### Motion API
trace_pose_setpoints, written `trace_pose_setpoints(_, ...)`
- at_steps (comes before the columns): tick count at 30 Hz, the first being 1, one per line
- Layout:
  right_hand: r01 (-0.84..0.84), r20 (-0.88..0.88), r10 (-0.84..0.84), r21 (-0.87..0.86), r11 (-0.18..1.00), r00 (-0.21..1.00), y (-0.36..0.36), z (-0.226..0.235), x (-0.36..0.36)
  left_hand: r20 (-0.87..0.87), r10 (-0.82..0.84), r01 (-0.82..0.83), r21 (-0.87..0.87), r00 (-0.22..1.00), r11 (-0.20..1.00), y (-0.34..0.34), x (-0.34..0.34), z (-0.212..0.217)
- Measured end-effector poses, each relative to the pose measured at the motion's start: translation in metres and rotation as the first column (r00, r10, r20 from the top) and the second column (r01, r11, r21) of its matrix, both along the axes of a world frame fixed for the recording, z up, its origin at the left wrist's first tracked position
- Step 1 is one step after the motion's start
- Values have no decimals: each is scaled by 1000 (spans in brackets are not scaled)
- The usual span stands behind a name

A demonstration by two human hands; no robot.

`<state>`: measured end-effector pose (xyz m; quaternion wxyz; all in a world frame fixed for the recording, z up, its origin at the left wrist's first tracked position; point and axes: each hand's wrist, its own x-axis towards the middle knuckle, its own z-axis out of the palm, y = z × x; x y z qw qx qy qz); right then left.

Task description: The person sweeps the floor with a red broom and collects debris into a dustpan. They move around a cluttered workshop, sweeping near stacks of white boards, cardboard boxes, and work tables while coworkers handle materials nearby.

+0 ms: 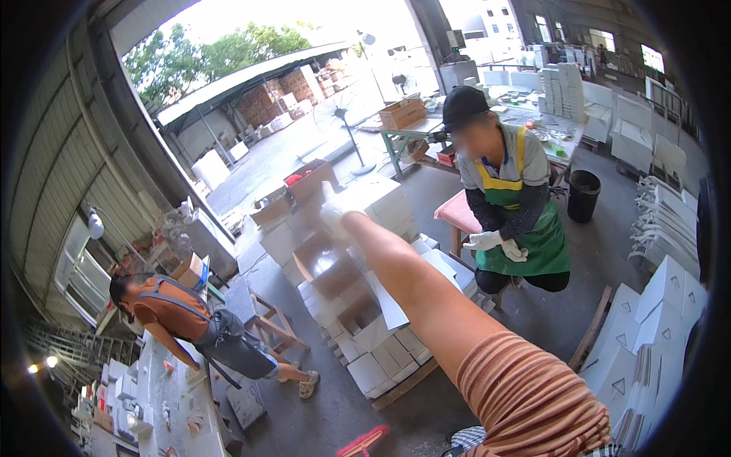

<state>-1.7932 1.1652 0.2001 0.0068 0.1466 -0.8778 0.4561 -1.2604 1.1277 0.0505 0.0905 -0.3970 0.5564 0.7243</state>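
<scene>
My right arm, in a striped orange-brown sleeve, reaches up across the middle of the view. My right hand (333, 213) wears a white glove and is held over stacked white boxes; a finger stretches out away from me, and the rest is partly smeared. Nothing shows in its grasp. Just beyond it stands a cardboard box (311, 181) with something red beside it. Nearer and to the left is an uncovered carton (303, 263) with a shiny clear wrap inside. White sheets (392, 297) lie under my forearm. My left hand is out of view.
The stack rests on a wooden pallet (407, 387). At right, a person in a green apron (525, 228) sits with gloved hands together. Another person (202, 320) bends over a bench at left. A black bin (584, 196), red broom (364, 442) and white cartons (647, 335) stand around.
</scene>
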Motion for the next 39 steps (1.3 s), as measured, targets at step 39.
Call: trace_pose_setpoints(39, -14, 977, 40, -38, 999, 209, 14, -469, 593, 529, -13, -301, 502, 848, 811, 0, 214, -108)
